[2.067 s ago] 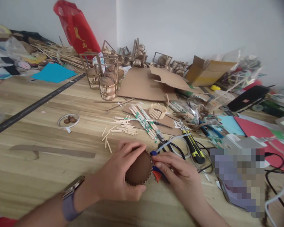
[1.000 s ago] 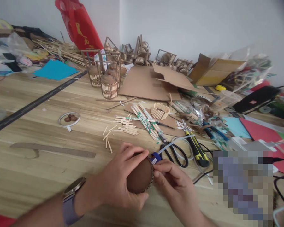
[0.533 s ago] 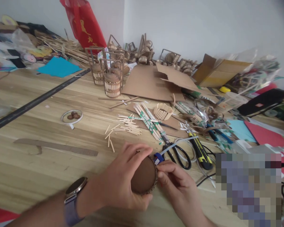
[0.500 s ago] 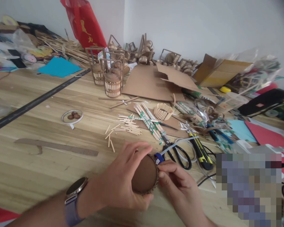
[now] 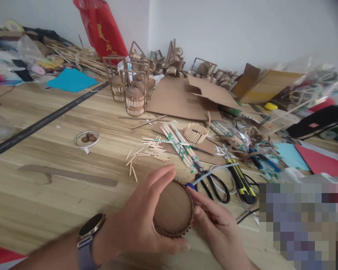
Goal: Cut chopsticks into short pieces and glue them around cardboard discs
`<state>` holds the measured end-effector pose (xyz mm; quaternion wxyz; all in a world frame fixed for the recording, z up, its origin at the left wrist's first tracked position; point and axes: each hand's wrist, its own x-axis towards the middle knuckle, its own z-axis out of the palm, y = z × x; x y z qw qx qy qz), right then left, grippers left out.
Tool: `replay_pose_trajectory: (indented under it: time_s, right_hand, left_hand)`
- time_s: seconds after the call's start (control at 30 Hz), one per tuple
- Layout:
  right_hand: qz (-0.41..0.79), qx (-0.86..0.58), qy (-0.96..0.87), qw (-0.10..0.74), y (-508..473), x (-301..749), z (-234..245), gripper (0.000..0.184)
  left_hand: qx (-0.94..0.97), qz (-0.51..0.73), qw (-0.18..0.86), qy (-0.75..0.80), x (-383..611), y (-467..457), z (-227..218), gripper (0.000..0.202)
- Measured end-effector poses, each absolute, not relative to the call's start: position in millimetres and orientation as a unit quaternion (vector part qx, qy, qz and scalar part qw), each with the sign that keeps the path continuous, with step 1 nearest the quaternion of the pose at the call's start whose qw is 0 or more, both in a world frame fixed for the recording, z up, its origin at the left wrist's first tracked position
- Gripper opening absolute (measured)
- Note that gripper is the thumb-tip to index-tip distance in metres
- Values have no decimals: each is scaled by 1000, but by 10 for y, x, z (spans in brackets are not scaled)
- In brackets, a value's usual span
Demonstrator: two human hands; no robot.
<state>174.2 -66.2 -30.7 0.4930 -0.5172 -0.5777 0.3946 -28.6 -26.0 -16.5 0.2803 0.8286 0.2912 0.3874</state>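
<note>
My left hand [image 5: 141,210], wearing a watch on its wrist, curves around the left side of a round cardboard piece [image 5: 174,208] with a ridged corrugated rim. Its flat brown face is turned up toward me. At the right rim, my right hand [image 5: 214,221] has thumb and fingers pressed together on the edge; its fingertips are partly hidden. Behind those fingers a blue object [image 5: 190,185] shows a little, and a translucent stick [image 5: 214,172] runs out from near it. Beyond lie black-handled scissors [image 5: 214,185] and a yellow-black utility knife [image 5: 241,182].
Short wooden sticks [image 5: 154,150] lie scattered ahead, near an oval stick ring [image 5: 195,133]. A white ring [image 5: 87,139] surrounds brown beads. A cardboard strip [image 5: 69,175] lies left. Small handled baskets [image 5: 135,102], cardboard sheets [image 5: 171,97] and a carton [image 5: 266,85] stand behind.
The round cardboard piece has shifted slightly right and down, facing me more fully. My right fingers have moved along its rim, covering most of the blue object.
</note>
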Motion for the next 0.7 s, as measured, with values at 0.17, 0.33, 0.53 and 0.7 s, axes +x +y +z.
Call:
replay_pose_trajectory:
  time_s: [0.17, 0.33, 0.53, 0.7]
  right_hand:
    - [375, -507, -604, 488, -656, 1754, -284, 27]
    - [362, -500, -608, 500, -657, 1740, -309, 26]
    - [355, -481, -614, 514, -656, 1728, -320, 26]
    - [331, -487, -631, 505, -664, 1720, -314, 27]
  left_hand:
    - [834, 366, 278, 307, -272, -277, -164, 107]
    - [833, 361, 282, 311, -257, -299, -155, 104]
    - [836, 365, 274, 306, -243, -297, -138, 102]
    - [837, 363, 273, 306, -245, -293, -136, 100]
